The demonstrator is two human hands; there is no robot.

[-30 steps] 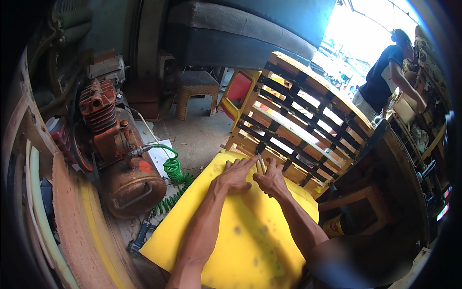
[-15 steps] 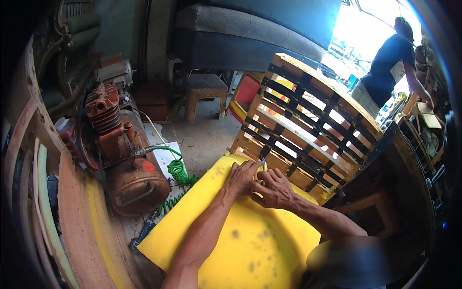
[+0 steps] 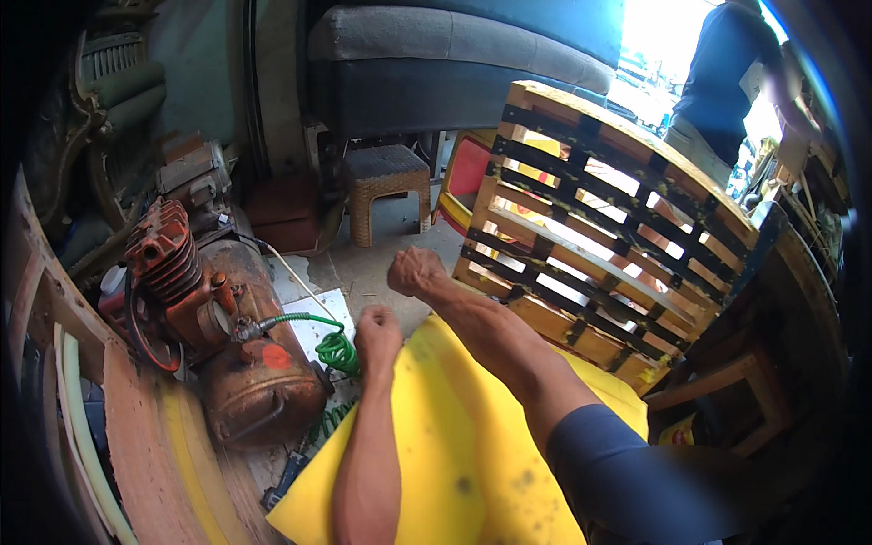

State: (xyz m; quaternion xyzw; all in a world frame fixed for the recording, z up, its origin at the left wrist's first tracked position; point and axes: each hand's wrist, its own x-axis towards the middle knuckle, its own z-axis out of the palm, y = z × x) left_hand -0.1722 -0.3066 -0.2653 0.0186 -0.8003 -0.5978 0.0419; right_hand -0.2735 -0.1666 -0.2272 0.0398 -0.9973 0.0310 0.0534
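A large yellow foam sheet (image 3: 436,427) with dark spots lies under my forearms. Just past its far left edge is my left hand (image 3: 377,334), fingers curled closed, beside a coiled green air hose (image 3: 337,350). My right hand (image 3: 417,272) is held farther out in a fist, over the floor between the foam and a woven stool (image 3: 388,186). Whatever either hand grips, if anything, is hidden by the fingers. To the right of my right hand leans a wooden frame (image 3: 599,245) crossed with black webbing straps.
A rusty air compressor (image 3: 259,381) stands on the left, next to curved wooden boards (image 3: 145,436). A long grey padded seat (image 3: 454,41) spans the back. Behind the frame is a red and yellow chair (image 3: 466,177). Another person (image 3: 722,86) stands at the far right.
My hands were together at the foam's far edge with a small whitish thing between them. They have parted and moved left, the right one reaching farther out. The view has shifted a little.
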